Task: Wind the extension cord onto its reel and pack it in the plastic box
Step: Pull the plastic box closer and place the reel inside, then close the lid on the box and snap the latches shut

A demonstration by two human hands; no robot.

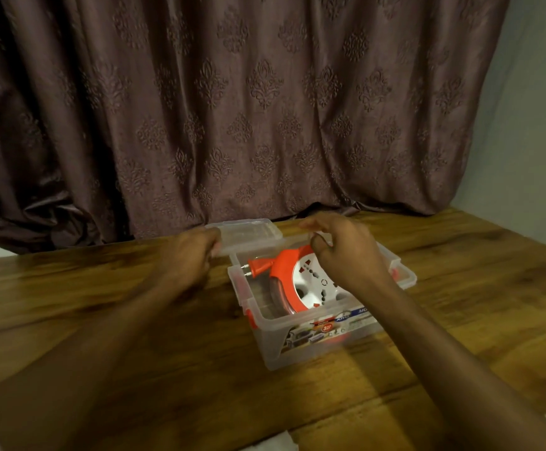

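A clear plastic box stands on the wooden table, with a printed label on its front wall. Inside it lies the orange and white extension cord reel, tilted, with its orange plug pointing left. The clear lid lies just behind the box's far left corner. My left hand has its fingers curled round the lid's near left edge. My right hand hovers over the box's far rim with bent fingers reaching towards the lid's right end; I see nothing held in it.
A brown patterned curtain hangs right behind the table's far edge. The wooden table stretches left, right and in front of the box. A pale wall shows at the far right.
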